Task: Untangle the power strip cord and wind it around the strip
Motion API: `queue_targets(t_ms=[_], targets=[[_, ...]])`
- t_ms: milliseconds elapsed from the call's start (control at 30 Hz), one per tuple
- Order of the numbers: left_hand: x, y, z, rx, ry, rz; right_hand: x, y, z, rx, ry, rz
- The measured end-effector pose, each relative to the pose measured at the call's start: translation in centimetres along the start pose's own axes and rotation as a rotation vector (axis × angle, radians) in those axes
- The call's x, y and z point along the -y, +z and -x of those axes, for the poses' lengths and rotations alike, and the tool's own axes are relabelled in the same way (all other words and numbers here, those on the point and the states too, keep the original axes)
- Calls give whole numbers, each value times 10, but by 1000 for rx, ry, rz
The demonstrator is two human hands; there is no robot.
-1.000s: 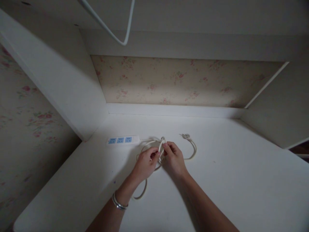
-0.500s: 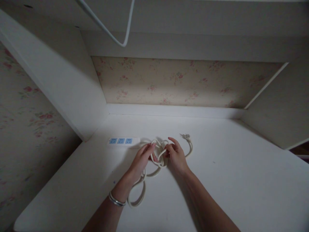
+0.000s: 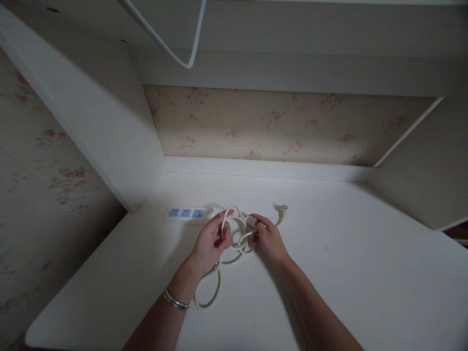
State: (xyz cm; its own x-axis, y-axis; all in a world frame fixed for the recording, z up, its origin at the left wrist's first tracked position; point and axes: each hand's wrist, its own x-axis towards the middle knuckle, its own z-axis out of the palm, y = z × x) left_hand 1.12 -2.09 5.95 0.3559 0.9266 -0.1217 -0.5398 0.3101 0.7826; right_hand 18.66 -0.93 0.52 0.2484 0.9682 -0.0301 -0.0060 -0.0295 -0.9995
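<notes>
A white power strip [image 3: 185,213] with blue socket faces lies on the desk, left of my hands. Its cream power cord [image 3: 207,306] runs in tangled loops between and below both hands. My left hand [image 3: 212,239], a silver bangle at its wrist, is closed around one raised loop of the cord. On the right of the tangle, my right hand [image 3: 268,239] pinches another stretch of cord between thumb and fingers. Beyond that hand rests the cord's plug [image 3: 283,208], prongs pointing away from me.
The cord lies on a white desk [image 3: 347,273] with a raised back ledge [image 3: 270,168]. White side panels [image 3: 120,136] stand left and right. A shelf [image 3: 278,70] overhangs the back, and a thin white bar [image 3: 189,63] hangs at upper left.
My left hand has shifted slightly left and turned, lifting a loop of cord. My right hand has hardly moved and still pinches the cord. The plug has shifted slightly.
</notes>
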Motion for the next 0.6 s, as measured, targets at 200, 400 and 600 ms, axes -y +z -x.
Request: queue_targets(t_ms=[200, 400, 600], targets=[[-3, -4, 6, 62, 87, 111, -11, -6, -6, -21, -47, 76], [-9, -8, 5, 72, -30, 197, -14, -12, -10, -65, -129, 169], [-5, -5, 5, 109, 45, -22, -8, -11, -4, -75, -209, 324]])
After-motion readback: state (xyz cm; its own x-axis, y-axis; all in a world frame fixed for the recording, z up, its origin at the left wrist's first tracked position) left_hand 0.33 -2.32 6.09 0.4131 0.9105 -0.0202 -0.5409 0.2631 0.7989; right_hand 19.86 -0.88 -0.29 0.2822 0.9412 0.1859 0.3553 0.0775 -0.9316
